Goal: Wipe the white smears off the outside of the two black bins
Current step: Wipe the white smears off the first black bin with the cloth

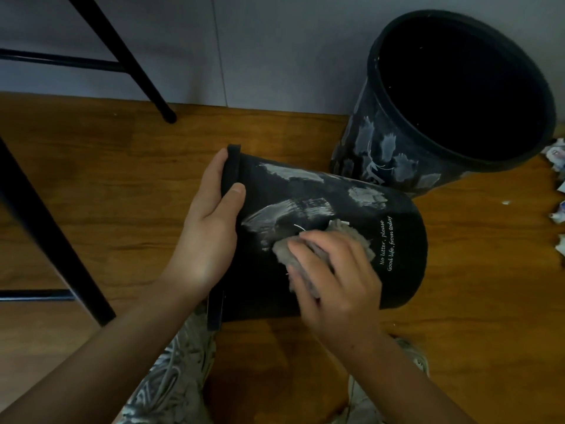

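Bins first: the near bin (pixel 336 240) lies on its side on the wooden floor (pixel 91 185), rim to the person's left, base to the right. White smears (pixel 293 174) show across its upper side, in patches near the rim and toward the middle, while the lower part around the printed lettering (pixel 385 243) looks mostly black. The left hand (pixel 208 228) grips the rim, thumb curled over the outside and fingers hidden inside. The right hand (pixel 333 270) presses a grey cloth (pixel 345 237) against the wall with fingers bent over it, just below the nearest smear.

The far bin (pixel 452 96) stands upright against the wall (pixel 275 47), just beyond the first, its side covered in white patches (pixel 388 145).

I judge the job is at an early stage: one bin partly cleaned, several smears left on it, the other apparently untouched.

Black furniture legs (pixel 146 75) stand at left; crumpled paper scraps (pixel 558 154) lie at the right edge.
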Available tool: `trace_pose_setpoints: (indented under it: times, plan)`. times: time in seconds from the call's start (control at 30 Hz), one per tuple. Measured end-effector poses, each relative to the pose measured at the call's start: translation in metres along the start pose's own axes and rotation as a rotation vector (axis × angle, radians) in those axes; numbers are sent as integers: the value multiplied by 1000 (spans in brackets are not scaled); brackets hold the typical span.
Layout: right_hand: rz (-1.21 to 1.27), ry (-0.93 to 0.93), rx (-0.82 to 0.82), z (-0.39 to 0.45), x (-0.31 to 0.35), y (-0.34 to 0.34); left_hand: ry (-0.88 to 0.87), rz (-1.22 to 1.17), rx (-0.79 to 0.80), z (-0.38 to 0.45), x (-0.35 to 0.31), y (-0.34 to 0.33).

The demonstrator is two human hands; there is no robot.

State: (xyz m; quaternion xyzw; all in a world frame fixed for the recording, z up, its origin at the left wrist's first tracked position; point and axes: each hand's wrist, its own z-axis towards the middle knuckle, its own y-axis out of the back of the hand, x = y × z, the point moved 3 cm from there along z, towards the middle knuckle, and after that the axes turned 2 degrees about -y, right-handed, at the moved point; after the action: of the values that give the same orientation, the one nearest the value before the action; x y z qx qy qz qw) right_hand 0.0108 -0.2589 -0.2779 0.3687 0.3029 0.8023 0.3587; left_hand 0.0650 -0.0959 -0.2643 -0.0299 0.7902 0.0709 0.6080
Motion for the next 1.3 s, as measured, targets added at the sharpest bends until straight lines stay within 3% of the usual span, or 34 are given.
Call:
trace_pose_setpoints:
  times: [0.27, 0.47, 0.63, 0.8, 1.03, 1.3]
  plan:
    - [15, 103, 47, 8, 25, -13, 5, 0, 23, -4, 0, 2]
    - [-34, -22, 17, 6, 18, -6, 12, -37, 20, -2, 0, 2]
    - [0, 78, 44, 17, 36, -19, 24, -40, 26, -4, 1, 1]
    - [-55, -87, 13, -2, -7, 5, 40, -80, 11, -6, -1, 0]
    - [-87, -160, -87, -23, -36, 20, 57, 58, 3, -5, -14, -2]
    - [-123, -96, -75, -25, -37, 21, 31, 225, -7, 13, -21, -7]
